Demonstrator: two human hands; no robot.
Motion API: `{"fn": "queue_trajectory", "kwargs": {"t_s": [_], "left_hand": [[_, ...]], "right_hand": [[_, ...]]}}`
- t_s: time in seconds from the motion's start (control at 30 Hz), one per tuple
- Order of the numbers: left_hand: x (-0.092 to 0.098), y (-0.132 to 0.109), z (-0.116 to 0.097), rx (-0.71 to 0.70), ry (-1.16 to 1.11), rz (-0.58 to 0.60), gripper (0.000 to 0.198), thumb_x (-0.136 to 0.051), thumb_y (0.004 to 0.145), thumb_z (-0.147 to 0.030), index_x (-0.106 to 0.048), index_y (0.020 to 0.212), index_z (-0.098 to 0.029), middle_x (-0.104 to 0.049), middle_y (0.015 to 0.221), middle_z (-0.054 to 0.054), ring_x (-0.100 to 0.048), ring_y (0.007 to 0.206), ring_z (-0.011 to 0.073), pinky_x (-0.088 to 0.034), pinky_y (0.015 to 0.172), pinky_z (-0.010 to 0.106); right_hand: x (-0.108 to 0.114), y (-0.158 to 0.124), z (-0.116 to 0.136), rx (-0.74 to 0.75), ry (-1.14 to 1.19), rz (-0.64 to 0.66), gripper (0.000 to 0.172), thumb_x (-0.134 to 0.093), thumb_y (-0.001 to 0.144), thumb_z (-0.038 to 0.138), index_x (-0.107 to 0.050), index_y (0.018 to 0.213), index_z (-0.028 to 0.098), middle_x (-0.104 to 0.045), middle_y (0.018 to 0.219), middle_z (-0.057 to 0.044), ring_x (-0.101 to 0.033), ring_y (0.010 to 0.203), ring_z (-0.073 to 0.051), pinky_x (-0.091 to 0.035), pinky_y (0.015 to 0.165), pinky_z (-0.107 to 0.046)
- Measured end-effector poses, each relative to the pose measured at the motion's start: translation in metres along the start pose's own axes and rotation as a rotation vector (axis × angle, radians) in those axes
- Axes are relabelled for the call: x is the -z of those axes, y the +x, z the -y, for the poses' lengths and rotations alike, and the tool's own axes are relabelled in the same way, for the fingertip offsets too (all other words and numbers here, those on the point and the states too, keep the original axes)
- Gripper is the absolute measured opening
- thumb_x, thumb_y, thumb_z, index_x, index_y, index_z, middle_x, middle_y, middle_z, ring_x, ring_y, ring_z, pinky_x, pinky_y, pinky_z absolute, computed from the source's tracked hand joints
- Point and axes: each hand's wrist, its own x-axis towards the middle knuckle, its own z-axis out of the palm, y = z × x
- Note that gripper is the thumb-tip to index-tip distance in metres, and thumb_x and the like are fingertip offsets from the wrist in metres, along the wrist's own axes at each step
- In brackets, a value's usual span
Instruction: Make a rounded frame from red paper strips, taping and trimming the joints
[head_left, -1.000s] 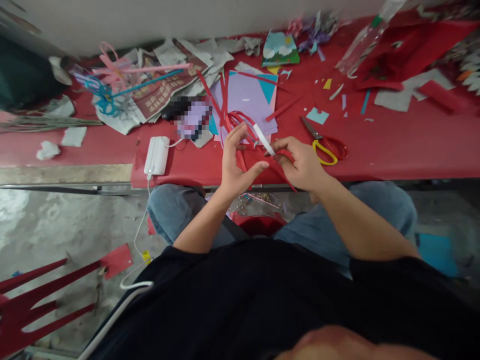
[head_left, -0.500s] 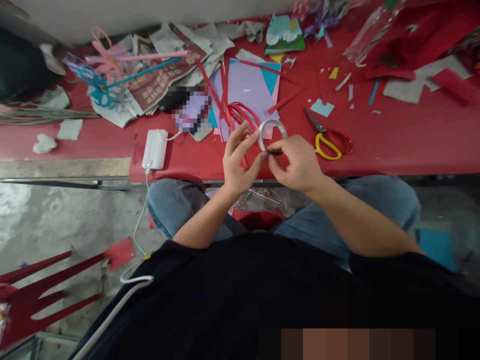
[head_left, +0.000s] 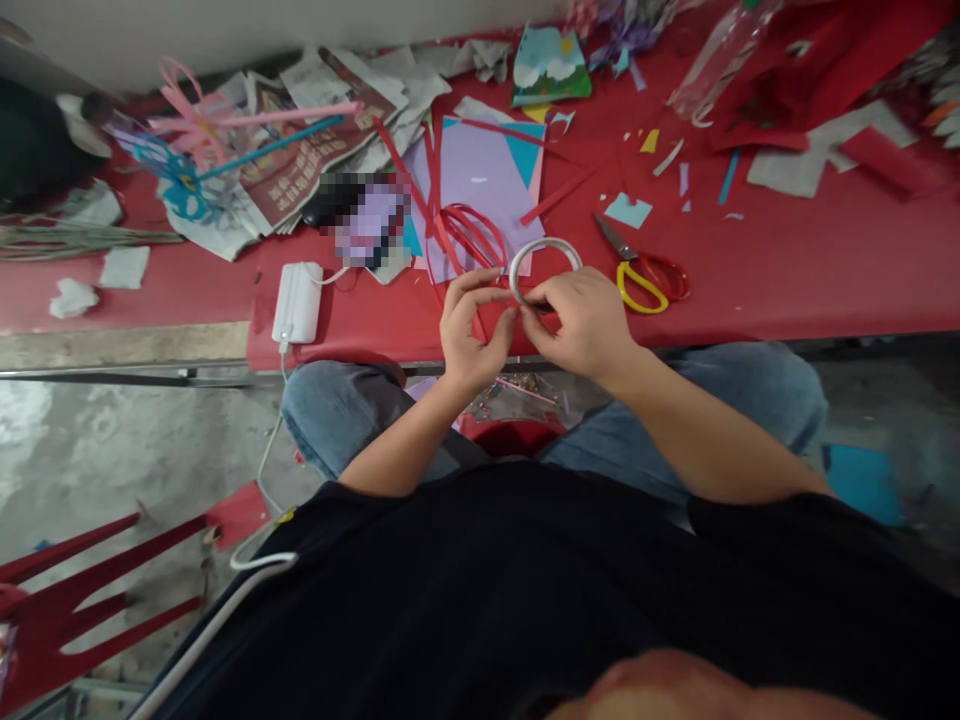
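Note:
A narrow white roll of tape (head_left: 547,243) is tilted up above the front edge of the red table. My right hand (head_left: 581,320) grips its lower rim, thumb and forefinger pinched together. On the roll's other side is my left hand (head_left: 472,335), its fingers apart and its forefinger tip at the roll's left edge. A small gap shows between that fingertip and the thumb. Just behind the hands, looped red strips (head_left: 474,235) lie over a lilac paper sheet (head_left: 487,170). Scissors (head_left: 637,270) with one yellow and one red handle rest right of my right hand.
A white power bank (head_left: 298,303) with a cable sits at the left on the red table (head_left: 795,270). Newspaper (head_left: 300,170), pink and blue ribbon crafts, and a clear plastic bottle (head_left: 720,65) are farther back. Paper scraps lie around. A red chair (head_left: 82,590) stands lower left.
The whole view has shifted slightly, so the table things appear farther left. The left hand's raised fingers have lowered and curled toward the roll. My right hand keeps its hold on the tape.

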Motion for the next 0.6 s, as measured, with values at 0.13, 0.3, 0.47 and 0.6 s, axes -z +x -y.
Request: {"fn": "queue_trajectory", "kwargs": {"t_s": [0.13, 0.3, 0.47, 0.6], "left_hand": [[-0.005, -0.005, 0.000, 0.014, -0.100, -0.007, 0.025, -0.077, 0.106, -0.040, -0.074, 0.129, -0.030, -0.080, 0.125, 0.007, -0.078, 0.119, 0.0210, -0.063, 0.107, 0.042], [-0.010, -0.010, 0.005, 0.087, -0.251, 0.005, 0.073, -0.079, 0.104, -0.049, -0.047, 0.169, -0.039, -0.077, 0.109, 0.002, -0.076, 0.102, 0.0187, -0.061, 0.098, 0.039], [-0.006, -0.007, 0.011, 0.134, -0.220, 0.093, 0.036, -0.081, 0.103, -0.035, -0.080, 0.139, -0.034, -0.074, 0.105, 0.002, -0.066, 0.088, 0.0113, -0.058, 0.084, 0.028], [-0.005, -0.006, 0.005, 0.120, -0.144, 0.070, 0.027, -0.083, 0.102, -0.027, -0.087, 0.129, -0.030, -0.077, 0.102, 0.002, -0.069, 0.085, 0.0085, -0.057, 0.078, 0.023]], "right_hand": [[0.003, 0.001, 0.001, -0.033, -0.008, -0.023, 0.014, -0.065, 0.105, 0.035, -0.068, 0.095, 0.026, -0.078, 0.081, -0.006, -0.072, 0.078, -0.027, -0.050, 0.083, -0.045], [0.004, 0.001, 0.001, -0.026, -0.050, -0.029, 0.015, -0.065, 0.104, 0.034, -0.067, 0.093, 0.024, -0.077, 0.080, -0.005, -0.072, 0.079, -0.026, -0.049, 0.084, -0.044], [0.001, -0.001, -0.003, 0.008, -0.104, -0.022, 0.020, -0.062, 0.108, 0.035, -0.066, 0.092, 0.024, -0.075, 0.080, -0.005, -0.071, 0.080, -0.026, -0.049, 0.088, -0.046], [-0.002, -0.001, -0.006, 0.022, -0.144, -0.006, 0.024, -0.060, 0.111, 0.036, -0.067, 0.092, 0.023, -0.074, 0.080, -0.005, -0.070, 0.082, -0.027, -0.051, 0.091, -0.048]]}}
